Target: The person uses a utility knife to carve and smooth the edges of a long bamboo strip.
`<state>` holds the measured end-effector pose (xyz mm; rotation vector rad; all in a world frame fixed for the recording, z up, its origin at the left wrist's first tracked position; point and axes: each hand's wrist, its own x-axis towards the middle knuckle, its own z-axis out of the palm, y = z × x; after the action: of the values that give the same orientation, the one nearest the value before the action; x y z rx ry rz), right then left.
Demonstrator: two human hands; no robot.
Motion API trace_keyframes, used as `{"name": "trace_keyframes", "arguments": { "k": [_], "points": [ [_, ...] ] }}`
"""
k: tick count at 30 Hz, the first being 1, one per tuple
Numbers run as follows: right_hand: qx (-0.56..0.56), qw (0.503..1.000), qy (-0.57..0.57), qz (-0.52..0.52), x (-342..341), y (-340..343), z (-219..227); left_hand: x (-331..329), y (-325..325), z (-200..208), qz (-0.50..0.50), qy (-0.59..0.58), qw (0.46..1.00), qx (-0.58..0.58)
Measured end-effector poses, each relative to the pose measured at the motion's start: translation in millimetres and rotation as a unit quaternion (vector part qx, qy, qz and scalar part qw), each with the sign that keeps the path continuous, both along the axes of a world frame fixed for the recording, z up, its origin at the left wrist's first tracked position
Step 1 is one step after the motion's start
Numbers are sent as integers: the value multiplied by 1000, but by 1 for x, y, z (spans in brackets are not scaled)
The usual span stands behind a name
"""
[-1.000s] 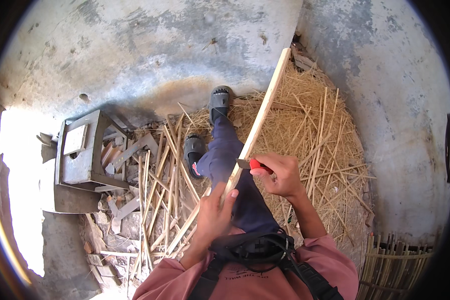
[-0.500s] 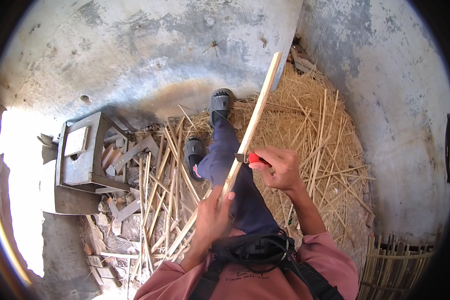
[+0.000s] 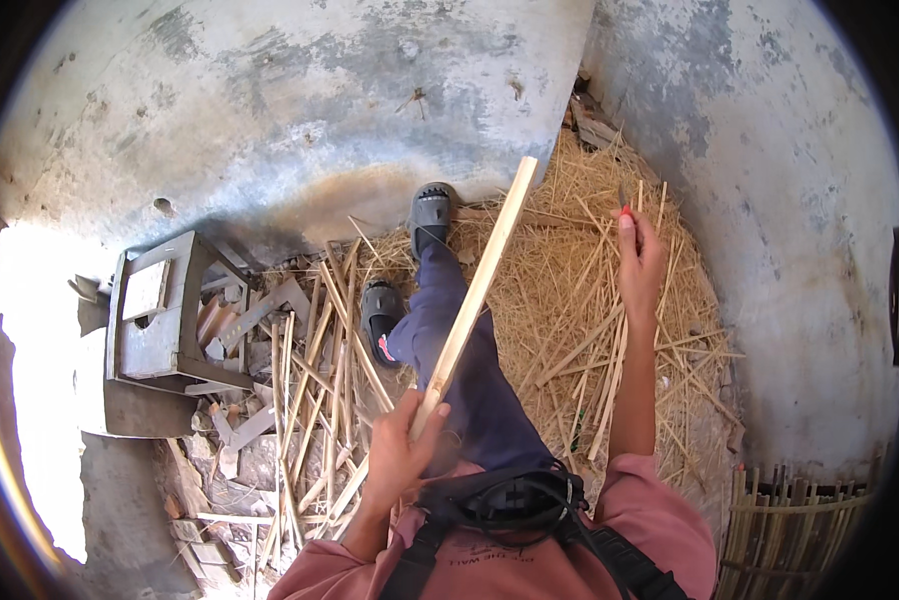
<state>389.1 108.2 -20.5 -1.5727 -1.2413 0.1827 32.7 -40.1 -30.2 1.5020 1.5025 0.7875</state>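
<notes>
My left hand (image 3: 398, 447) is closed round the lower end of a long, pale bamboo strip (image 3: 481, 284). The strip slants up and away to the right, across my thigh. Off to the right, apart from the strip, my right hand (image 3: 640, 268) is stretched forward and closed on a knife (image 3: 626, 210) with a red handle. Only a bit of the red handle and a thin, dark blade show beyond the fingers; the rest is hidden in the hand.
Curly shavings (image 3: 540, 265) and loose strips cover the floor ahead and right. More long strips (image 3: 315, 380) lie left of my sandalled feet. A worn wooden stool (image 3: 182, 345) lies among rubble at left. Walls (image 3: 300, 110) stand ahead and right; slatted bamboo work (image 3: 790, 535) is at lower right.
My right hand with the knife has left the strip and moved forward and right. The strip's far end has dropped nearer and left, still in my left hand.
</notes>
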Motion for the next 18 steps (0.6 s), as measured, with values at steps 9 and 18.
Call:
{"name": "trace_keyframes", "arguments": {
  "k": [9,18],
  "points": [
    [-16,982,40,186,-51,-49,-6,19,22,9,10,-17,995,96],
    [2,933,-83,350,-113,-86,-2,27,33,12,20,-50,997,60]
  ]
}}
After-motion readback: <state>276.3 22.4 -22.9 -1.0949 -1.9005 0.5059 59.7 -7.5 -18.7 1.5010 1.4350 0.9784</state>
